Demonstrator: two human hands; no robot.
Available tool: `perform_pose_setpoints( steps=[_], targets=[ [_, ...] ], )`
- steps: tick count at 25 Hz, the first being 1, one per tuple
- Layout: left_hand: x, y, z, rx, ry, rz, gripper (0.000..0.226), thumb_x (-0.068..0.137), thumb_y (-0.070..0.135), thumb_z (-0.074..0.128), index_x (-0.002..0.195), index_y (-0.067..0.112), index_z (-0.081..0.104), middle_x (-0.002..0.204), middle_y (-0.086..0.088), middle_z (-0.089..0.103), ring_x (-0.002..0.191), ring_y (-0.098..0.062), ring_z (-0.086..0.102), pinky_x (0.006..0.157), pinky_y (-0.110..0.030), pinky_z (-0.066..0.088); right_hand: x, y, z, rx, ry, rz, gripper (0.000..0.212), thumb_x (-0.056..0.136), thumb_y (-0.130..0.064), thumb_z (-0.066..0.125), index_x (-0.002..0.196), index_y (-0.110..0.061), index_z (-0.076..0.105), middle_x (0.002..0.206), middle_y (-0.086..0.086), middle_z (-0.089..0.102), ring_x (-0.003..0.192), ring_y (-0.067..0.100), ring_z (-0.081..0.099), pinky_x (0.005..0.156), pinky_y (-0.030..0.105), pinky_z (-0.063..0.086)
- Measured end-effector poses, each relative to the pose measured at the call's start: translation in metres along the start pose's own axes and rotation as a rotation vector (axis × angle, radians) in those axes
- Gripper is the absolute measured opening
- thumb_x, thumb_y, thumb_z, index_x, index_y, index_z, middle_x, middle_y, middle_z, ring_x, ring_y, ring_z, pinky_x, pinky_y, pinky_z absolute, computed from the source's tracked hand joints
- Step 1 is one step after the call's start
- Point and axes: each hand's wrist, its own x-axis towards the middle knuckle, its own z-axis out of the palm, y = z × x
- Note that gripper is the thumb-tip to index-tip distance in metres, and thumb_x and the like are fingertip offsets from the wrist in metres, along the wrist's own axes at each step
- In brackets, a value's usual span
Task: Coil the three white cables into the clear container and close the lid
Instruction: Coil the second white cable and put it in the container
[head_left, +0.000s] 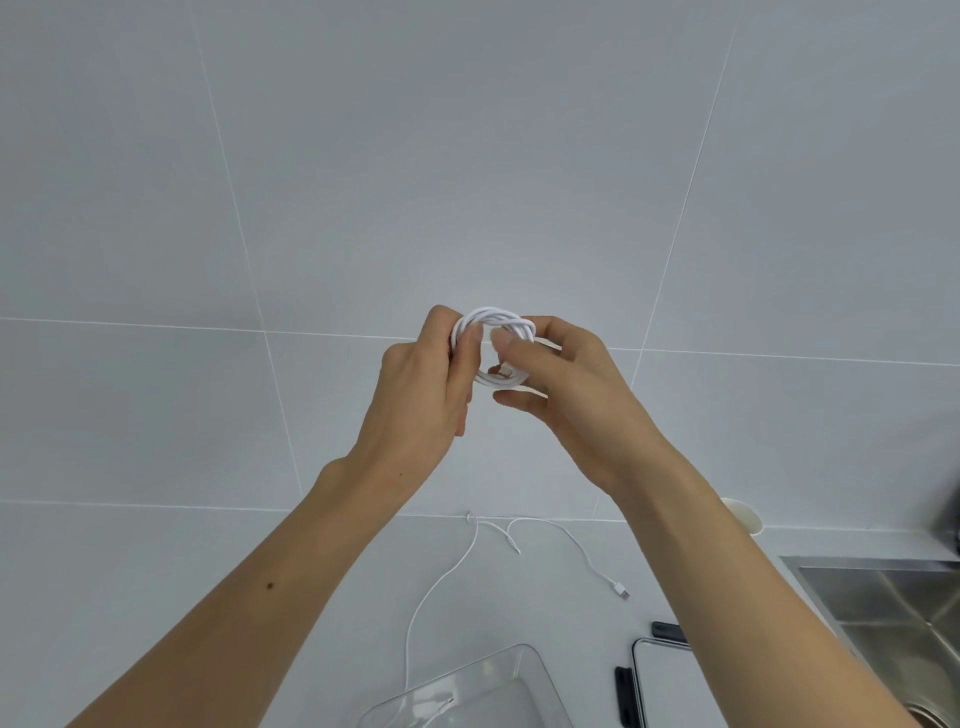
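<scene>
I hold a coiled white cable (498, 318) up in front of the tiled wall, wound into a small ring. My left hand (426, 379) grips its left side and my right hand (558, 379) pinches its right side. On the white counter below lie two loose white cables: a long one (441, 577) that runs down toward the clear container (519, 670), and another (571, 543) ending in a plug at the right. The container stands open at the bottom edge. Its lid (670, 680), with black clips, lies flat to the right of it.
A steel sink (883, 613) is set into the counter at the lower right. A small white cup (745, 514) stands by the wall behind my right forearm. Grey wall tiles fill the upper view.
</scene>
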Motion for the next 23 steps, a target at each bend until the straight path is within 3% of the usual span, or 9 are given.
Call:
perform_pose_setpoints(
  steps=[3, 8, 11, 15, 17, 19, 21, 23],
  targets=[
    [-0.001, -0.004, 0.001, 0.027, -0.034, -0.003, 0.026, 0.103, 0.034, 0.038, 0.094, 0.012, 0.05, 0.059, -0.006, 0.056, 0.043, -0.017, 0.055, 0.047, -0.036, 0.05, -0.001, 0.006, -0.002, -0.067, 0.065, 0.001, 0.034, 0.087, -0.011, 0.073, 0.115, -0.001, 0.058, 0.081, 0.005, 0.072, 0.08, 0.016, 0.072, 0.083, 0.033, 0.059],
    [-0.009, -0.012, 0.003, 0.232, -0.113, 0.073, 0.029, 0.102, 0.035, 0.035, 0.096, 0.01, 0.048, 0.058, -0.006, 0.058, 0.051, -0.026, 0.061, 0.057, -0.044, 0.052, 0.0, 0.011, -0.01, -0.321, 0.026, 0.068, 0.015, 0.087, 0.0, 0.067, 0.101, 0.004, 0.063, 0.094, 0.022, 0.073, 0.086, 0.027, 0.075, 0.077, 0.033, 0.062],
    [-0.013, -0.021, 0.008, 0.347, -0.139, 0.14, 0.029, 0.101, 0.035, 0.034, 0.099, 0.009, 0.048, 0.057, -0.011, 0.058, 0.054, -0.036, 0.06, 0.058, -0.048, 0.051, -0.001, 0.016, -0.013, -0.674, -0.028, 0.139, 0.015, 0.094, -0.012, 0.055, 0.103, 0.0, 0.057, 0.093, 0.016, 0.074, 0.075, 0.022, 0.076, 0.078, 0.045, 0.062],
    [-0.016, -0.031, 0.02, 0.398, -0.17, 0.119, 0.028, 0.102, 0.033, 0.038, 0.104, 0.009, 0.05, 0.059, -0.014, 0.059, 0.054, -0.039, 0.06, 0.058, -0.048, 0.053, -0.001, 0.025, -0.012, -1.308, -0.072, 0.033, 0.007, 0.097, -0.016, 0.044, 0.096, -0.01, 0.048, 0.091, 0.012, 0.069, 0.072, 0.027, 0.073, 0.069, 0.042, 0.06],
    [-0.019, -0.038, 0.02, 0.37, -0.188, 0.088, 0.029, 0.102, 0.029, 0.04, 0.123, 0.013, 0.05, 0.062, -0.015, 0.059, 0.055, -0.038, 0.06, 0.06, -0.048, 0.053, 0.0, 0.031, -0.014, -1.285, -0.135, -0.022, 0.012, 0.098, -0.015, 0.044, 0.109, -0.01, 0.044, 0.085, 0.01, 0.069, 0.069, 0.025, 0.071, 0.061, 0.033, 0.056],
    [-0.024, -0.047, 0.019, 0.344, -0.217, 0.095, 0.036, 0.102, 0.024, 0.042, 0.137, 0.022, 0.048, 0.063, -0.016, 0.058, 0.053, -0.037, 0.057, 0.06, -0.047, 0.054, -0.002, 0.036, -0.02, -1.12, -0.206, 0.047, 0.029, 0.099, -0.017, 0.046, 0.126, -0.011, 0.038, 0.074, 0.001, 0.07, 0.058, 0.013, 0.067, 0.05, 0.021, 0.049],
    [-0.032, -0.056, 0.02, 0.339, -0.254, 0.114, 0.035, 0.102, 0.023, 0.043, 0.135, 0.027, 0.052, 0.06, -0.015, 0.055, 0.05, -0.035, 0.055, 0.058, -0.045, 0.053, -0.004, 0.038, -0.024, -0.962, -0.253, 0.168, 0.039, 0.098, -0.017, 0.05, 0.134, -0.015, 0.035, 0.067, -0.003, 0.069, 0.048, 0.007, 0.058, 0.047, 0.014, 0.043],
    [-0.041, -0.066, 0.021, 0.248, -0.307, 0.042, 0.03, 0.101, 0.023, 0.044, 0.127, 0.03, 0.057, 0.058, -0.01, 0.057, 0.048, -0.027, 0.059, 0.056, -0.037, 0.054, -0.004, 0.043, -0.027, -0.762, -0.271, 0.276, 0.043, 0.097, -0.013, 0.055, 0.136, -0.014, 0.037, 0.064, -0.001, 0.068, 0.048, 0.009, 0.056, 0.053, 0.019, 0.046]
  ],
)
